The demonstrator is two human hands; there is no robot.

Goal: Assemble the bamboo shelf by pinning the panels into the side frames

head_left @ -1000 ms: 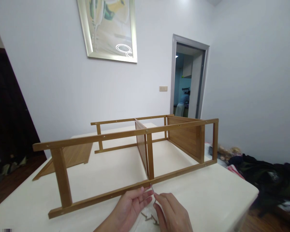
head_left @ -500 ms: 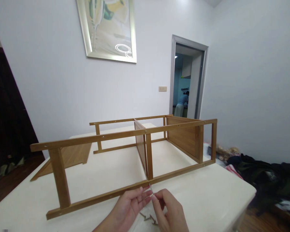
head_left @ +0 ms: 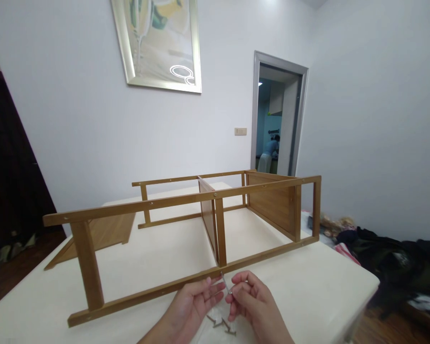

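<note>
The white bench (head_left: 318, 282) carries a wooden rack (head_left: 220, 229) laid on its side, its long axis running from near the bench's left front corner towards the right edge, slanting away from the person; its left end is nearer, its right end farther off. A wooden board (head_left: 111, 231) lies towards the bench's left edge, partly seen through the rack's left end. At the rack's near bottom rail, below the middle post, the left hand (head_left: 193, 297) is palm up, its grip loosely spread, fingertips close to the rail. The right hand (head_left: 252, 296) pinches a thin metal rod (head_left: 226, 283), which slants up and leftward, its tip at the rail; whether it sits in a hole cannot be told. Small screws (head_left: 218, 323) lie between the hands towards the bench's near edge, pointing various ways.
</note>
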